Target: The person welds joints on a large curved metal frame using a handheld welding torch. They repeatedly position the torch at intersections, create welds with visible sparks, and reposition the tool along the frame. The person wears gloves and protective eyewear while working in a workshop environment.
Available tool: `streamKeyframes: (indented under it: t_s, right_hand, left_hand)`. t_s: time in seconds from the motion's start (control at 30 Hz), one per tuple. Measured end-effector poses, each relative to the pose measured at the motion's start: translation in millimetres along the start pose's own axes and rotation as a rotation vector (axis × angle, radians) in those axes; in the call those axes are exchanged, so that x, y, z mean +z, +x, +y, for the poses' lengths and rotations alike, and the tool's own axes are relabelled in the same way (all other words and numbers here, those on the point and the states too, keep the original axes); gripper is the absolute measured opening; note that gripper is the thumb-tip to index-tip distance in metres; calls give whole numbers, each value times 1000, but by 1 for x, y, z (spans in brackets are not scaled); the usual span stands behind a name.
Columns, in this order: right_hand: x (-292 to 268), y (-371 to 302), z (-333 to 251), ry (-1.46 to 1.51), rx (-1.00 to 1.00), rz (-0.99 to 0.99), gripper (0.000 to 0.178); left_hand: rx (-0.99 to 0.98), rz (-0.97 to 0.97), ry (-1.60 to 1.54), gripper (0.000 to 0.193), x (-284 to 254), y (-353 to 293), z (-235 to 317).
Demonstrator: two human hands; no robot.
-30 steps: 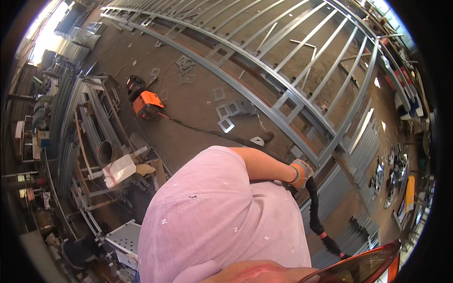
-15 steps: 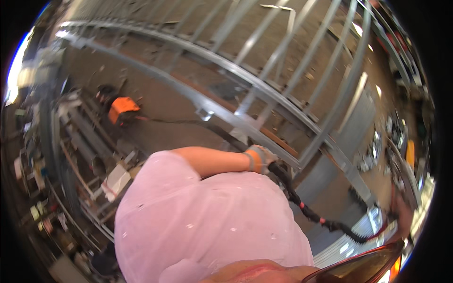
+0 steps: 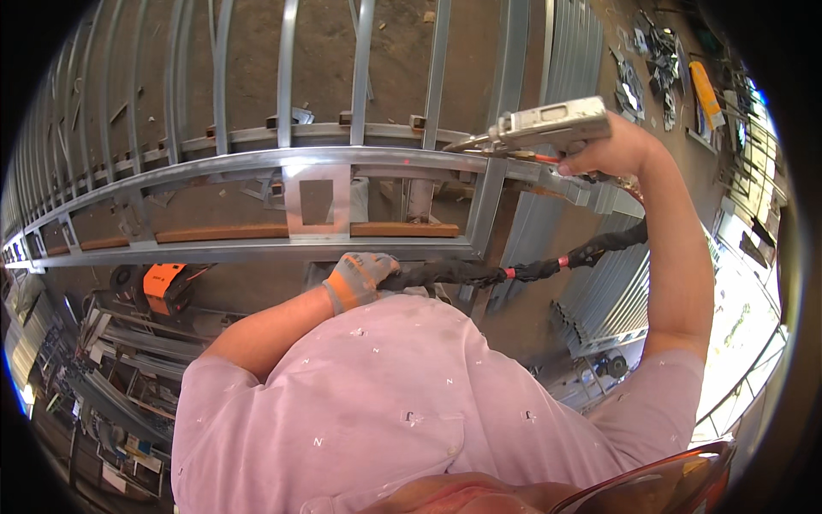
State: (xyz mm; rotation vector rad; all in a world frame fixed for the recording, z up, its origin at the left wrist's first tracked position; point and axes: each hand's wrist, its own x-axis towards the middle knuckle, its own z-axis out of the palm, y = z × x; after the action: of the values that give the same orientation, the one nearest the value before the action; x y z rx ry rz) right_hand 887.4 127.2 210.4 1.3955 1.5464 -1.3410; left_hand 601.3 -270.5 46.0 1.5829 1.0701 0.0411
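My bare right hand (image 3: pixel 618 147) grips a grey pistol-shaped welding gun (image 3: pixel 552 124). Its narrow nozzle points left, just above a galvanized steel frame (image 3: pixel 231 161). A small red dot shows on the frame's long rail, left of the nozzle. Close to my body, my left hand (image 3: pixel 360 278), in an orange and grey glove, is closed around a thick black wrapped cable (image 3: pixel 449 273). The cable carries red bands and runs right, past my right forearm. A square metal plate with a rectangular opening (image 3: pixel 294 201) joins the frame's two long rails near the middle.
Many upright bars (image 3: pixel 288 68) extend away from the frame. An orange and black machine (image 3: pixel 165 287) stands on the floor at left, near stacked metal profiles (image 3: pixel 154 345). Corrugated sheets (image 3: pixel 612 304) lie at right. Metal scraps (image 3: pixel 668 73) and a yellow object (image 3: pixel 706 94) are at far right.
My right hand with the welding gun has come clearly into view over the frame. My view has turned, so the frame now runs across it. The left hand still holds the cable.
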Motion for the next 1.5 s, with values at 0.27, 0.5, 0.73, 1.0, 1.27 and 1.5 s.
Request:
streamKeyframes:
  t_s: [0.27, 0.5, 0.73, 1.0, 1.27, 1.5]
  right_hand:
    - [-1, 54, 10, -13, -133, -39, 60]
    - [-3, 64, -10, -46, 10, -85, 63]
    - [-1, 72, -4, -42, 3, -96, 67]
    - [1, 75, 9, -20, -91, -73, 68]
    - [2, 72, 5, -70, -85, -48, 68]
    - [4, 74, 7, 0, -46, -59, 69]
  left_hand:
    - [110, -40, -187, 62, 25, 6, -27]
    - [197, 42, -135, 59, 18, 8, -24]
    - [204, -27, -154, 63, 26, 5, -33]
    - [229, 50, -205, 46, 19, 7, -30]
    - [213, 27, -220, 49, 24, 3, -35]
    - [267, 104, -189, 57, 20, 5, -33]
